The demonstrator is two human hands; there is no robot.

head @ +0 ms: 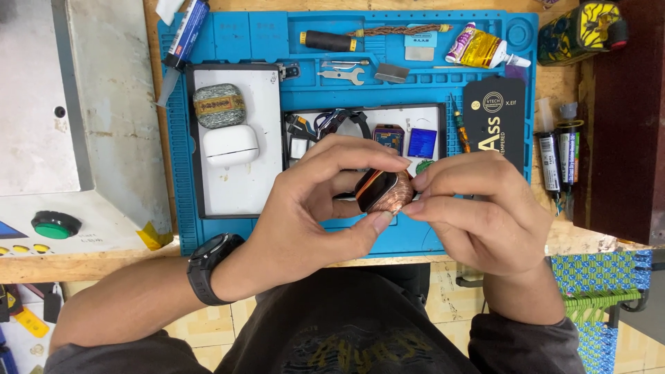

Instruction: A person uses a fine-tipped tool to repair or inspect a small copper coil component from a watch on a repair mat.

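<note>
My left hand point(322, 204) grips a small rounded device point(383, 190) with a black and orange edge and a copper-coloured foil face, pinched between thumb and fingers. My right hand point(478, 208) meets it from the right, its thumb and forefinger pinching the foil side. Both hands hover over the front of a blue silicone work mat point(228, 38). A black watch point(208, 266) sits on my left wrist.
On the mat lie a white tray point(239, 194) with a white earbud case point(230, 145) and a grey pouch point(219, 105), a second tray of small parts point(409, 138), a black-handled tool point(328, 41), a glue tube point(481, 48), tweezers, a black card point(495, 125). A grey machine point(62, 104) stands left.
</note>
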